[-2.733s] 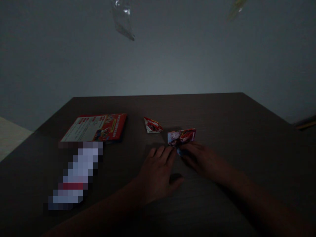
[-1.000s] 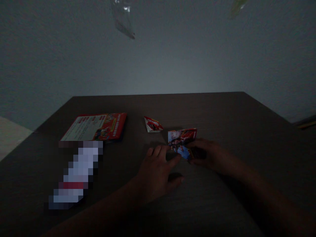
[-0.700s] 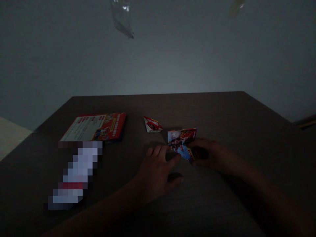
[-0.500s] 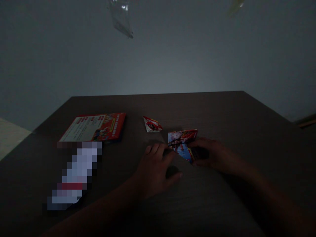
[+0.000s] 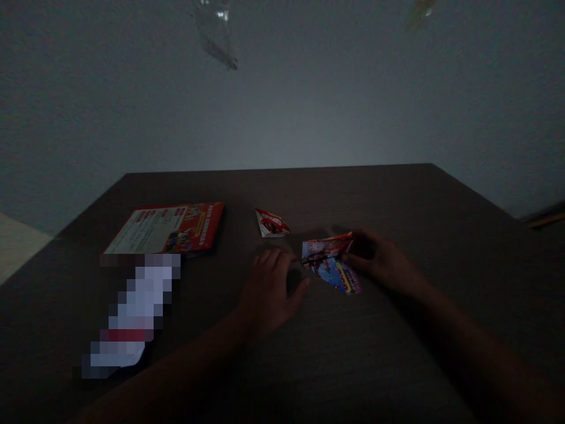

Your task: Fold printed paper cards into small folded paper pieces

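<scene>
A colourful printed sheet of paper (image 5: 326, 268), blue and red with a crease across it, lies partly folded on the table. My right hand (image 5: 382, 259) pinches its upper right edge between thumb and fingers, and that flap stands slightly raised. Beside the sheet's left corner rests my left hand (image 5: 269, 291), thumb held apart from the fingers. Its index fingertip is close to that corner; whether it touches is too dark to tell. Behind the left hand sits a small folded red and white paper piece (image 5: 272, 224), pointed at its ends.
A red and white printed booklet (image 5: 163, 227) lies at the left of the dark wooden table (image 5: 309, 188). In front of it is a pale, pixelated long object (image 5: 132, 312). A pale wall (image 5: 309, 88) rises behind, with a clear plastic piece (image 5: 216, 35) on it.
My right hand has shifted from the sheet's right side up to its upper right edge, uncovering the lower right corner. My left hand has drawn slightly left, its thumb closer to the fingers.
</scene>
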Tool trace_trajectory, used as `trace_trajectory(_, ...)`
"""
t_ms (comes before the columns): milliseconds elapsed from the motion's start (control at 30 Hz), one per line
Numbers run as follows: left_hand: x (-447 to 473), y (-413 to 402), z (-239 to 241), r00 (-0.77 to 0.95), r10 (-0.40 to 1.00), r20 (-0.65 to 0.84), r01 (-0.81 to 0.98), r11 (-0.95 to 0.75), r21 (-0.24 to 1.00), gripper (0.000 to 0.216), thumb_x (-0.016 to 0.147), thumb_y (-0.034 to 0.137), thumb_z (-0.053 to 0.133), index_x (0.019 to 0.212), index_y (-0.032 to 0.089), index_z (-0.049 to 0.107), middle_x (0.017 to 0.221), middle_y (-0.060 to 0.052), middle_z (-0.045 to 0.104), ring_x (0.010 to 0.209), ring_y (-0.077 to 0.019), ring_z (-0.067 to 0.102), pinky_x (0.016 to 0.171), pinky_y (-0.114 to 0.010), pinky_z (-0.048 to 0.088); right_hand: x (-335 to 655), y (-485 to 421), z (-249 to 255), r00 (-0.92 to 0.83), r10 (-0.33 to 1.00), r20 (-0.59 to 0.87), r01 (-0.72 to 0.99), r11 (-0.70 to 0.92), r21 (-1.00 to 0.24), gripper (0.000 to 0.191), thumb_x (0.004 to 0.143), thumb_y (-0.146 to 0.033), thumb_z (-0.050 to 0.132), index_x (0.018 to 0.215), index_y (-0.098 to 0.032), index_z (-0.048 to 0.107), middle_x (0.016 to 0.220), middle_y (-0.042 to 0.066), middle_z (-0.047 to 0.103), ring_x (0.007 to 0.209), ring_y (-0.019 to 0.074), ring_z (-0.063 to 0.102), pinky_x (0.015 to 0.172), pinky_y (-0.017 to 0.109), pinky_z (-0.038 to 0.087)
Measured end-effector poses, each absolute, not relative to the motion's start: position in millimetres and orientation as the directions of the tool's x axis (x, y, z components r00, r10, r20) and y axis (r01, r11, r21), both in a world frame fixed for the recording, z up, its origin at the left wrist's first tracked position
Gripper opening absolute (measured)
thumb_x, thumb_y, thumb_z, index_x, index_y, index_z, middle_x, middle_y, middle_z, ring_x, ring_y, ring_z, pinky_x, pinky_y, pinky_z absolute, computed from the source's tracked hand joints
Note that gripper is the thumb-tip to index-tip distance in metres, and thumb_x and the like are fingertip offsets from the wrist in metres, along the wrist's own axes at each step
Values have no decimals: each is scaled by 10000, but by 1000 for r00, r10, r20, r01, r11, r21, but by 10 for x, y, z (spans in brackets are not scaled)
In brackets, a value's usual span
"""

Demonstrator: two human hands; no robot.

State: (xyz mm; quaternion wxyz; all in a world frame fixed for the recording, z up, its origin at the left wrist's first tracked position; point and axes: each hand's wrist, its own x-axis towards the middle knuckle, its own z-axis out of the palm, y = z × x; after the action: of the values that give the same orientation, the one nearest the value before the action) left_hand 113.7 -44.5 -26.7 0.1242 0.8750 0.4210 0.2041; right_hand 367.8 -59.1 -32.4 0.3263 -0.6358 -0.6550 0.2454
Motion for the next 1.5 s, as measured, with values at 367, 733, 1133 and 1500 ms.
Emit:
trace_trajectory(367,1153,-390,-264,561,788,252,663,-610,433,257,841,336,529,1051,188,542,1017,-66,581,966,-241,500,831,-403,405,3524,-584,-269,-153,983,103,559,172,-811,229,830,-298,571,1011,-196,667,991,52,695,897,220,648,827,377,503)
trace_trajectory(733,1142,-340,-315,423,878,222,637,-463,617,184,800,296,601,943,181,586,872,-34,613,808,-190,568,720,-345,461,3458,-629,-259,-120,979,163,520,202,-830,194,827,-325,576,934,-189,665,921,54,708,838,214,652,759,362,520)
trace_trajectory(1133,1065,-341,-253,453,754,476,490,-656,573,166,732,131,590,881,183,642,885,-61,660,853,-208,590,755,-354,435,3386,-789,-22,-393,690,608,579,699,-419,223,794,-153,523,973,-250,613,974,67,691,946,227,622,888,447,453)
trace_trajectory(1500,992,-366,-252,614,545,571,509,-826,242,134,845,205,522,868,203,654,863,-41,657,811,-178,546,750,-347,378,3387,-824,-77,-611,592,525,583,786,-208,196,847,-161,513,1017,-202,602,1011,84,673,969,230,577,904,447,418)
